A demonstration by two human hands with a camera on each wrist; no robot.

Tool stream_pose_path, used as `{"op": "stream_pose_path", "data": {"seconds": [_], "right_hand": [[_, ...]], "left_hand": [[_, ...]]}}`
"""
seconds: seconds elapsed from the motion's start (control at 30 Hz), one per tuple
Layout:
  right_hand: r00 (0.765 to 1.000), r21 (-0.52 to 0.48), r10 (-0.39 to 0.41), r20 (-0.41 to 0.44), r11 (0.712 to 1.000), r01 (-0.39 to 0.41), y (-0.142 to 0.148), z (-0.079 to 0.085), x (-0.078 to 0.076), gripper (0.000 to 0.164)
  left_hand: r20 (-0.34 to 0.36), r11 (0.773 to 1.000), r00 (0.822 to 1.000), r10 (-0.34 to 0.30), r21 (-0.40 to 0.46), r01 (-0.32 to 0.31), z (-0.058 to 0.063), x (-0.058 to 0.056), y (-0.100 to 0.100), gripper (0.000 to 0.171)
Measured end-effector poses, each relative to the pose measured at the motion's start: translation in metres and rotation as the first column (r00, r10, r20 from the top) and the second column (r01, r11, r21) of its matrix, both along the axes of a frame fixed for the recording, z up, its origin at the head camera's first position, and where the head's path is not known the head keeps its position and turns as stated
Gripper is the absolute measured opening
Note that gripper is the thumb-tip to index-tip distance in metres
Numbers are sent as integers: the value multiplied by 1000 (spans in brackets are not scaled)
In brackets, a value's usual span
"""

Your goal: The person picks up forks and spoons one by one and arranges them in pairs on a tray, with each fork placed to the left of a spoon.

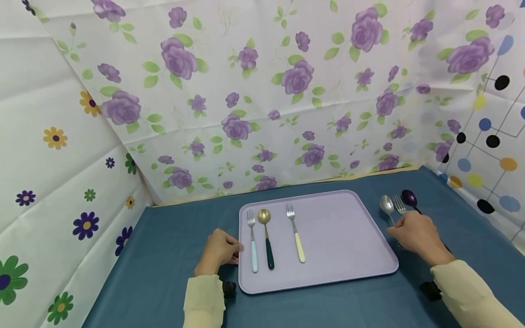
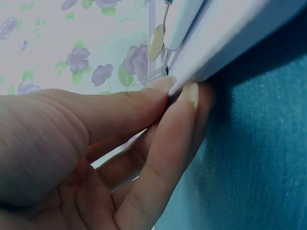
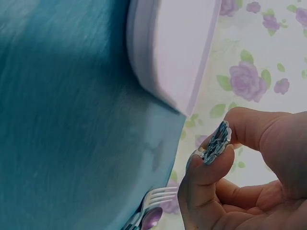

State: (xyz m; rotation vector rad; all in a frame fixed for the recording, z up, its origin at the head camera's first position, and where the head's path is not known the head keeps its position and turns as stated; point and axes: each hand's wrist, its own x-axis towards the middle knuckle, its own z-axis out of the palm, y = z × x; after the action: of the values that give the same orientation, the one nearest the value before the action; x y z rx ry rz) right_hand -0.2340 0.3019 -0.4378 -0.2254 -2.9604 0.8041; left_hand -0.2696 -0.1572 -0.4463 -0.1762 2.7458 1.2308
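Observation:
My left hand [image 1: 219,249] pinches the left rim of a pale lilac tray [image 1: 336,237] between thumb and fingers; the left wrist view shows this grip close up. On the tray lie a fork with a light blue handle [image 1: 254,257], a gold spoon with a dark green handle [image 1: 269,254] and a fork with a cream handle [image 1: 300,248]. To the right of the tray, my right hand [image 1: 418,234] pinches a silver spoon [image 1: 386,204], whose ornate handle end [image 3: 218,143] shows between thumb and fingers. Beside it are a silver fork [image 1: 398,204] and a dark purple spoon [image 1: 409,197], partly hidden behind the hand.
A blue cloth [image 1: 176,246] covers the table. Behind it rises a sheet with purple roses [image 1: 297,77]. Patterned sheets also border the left and right sides, the right one [image 1: 488,136] with coloured dots.

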Motion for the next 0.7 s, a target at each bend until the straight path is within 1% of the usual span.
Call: {"op": "stream_pose_path", "data": {"seconds": [0.27, 0.4, 0.7], "right_hand": [[999, -7, 1, -39, 1000, -2, -15, -3, -3, 48], [999, -18, 13, -42, 1000, -14, -21, -3, -5, 47], [991, -11, 62, -121, 998, -63, -33, -1, -9, 47]], "left_hand": [[-6, 1000, 1000, 12, 2, -12, -4, 0, -1, 5], [-1, 1000, 1000, 12, -2, -12, -4, 0, -2, 5], [5, 1000, 1000, 7, -2, -7, -3, -3, 0, 7]]}}
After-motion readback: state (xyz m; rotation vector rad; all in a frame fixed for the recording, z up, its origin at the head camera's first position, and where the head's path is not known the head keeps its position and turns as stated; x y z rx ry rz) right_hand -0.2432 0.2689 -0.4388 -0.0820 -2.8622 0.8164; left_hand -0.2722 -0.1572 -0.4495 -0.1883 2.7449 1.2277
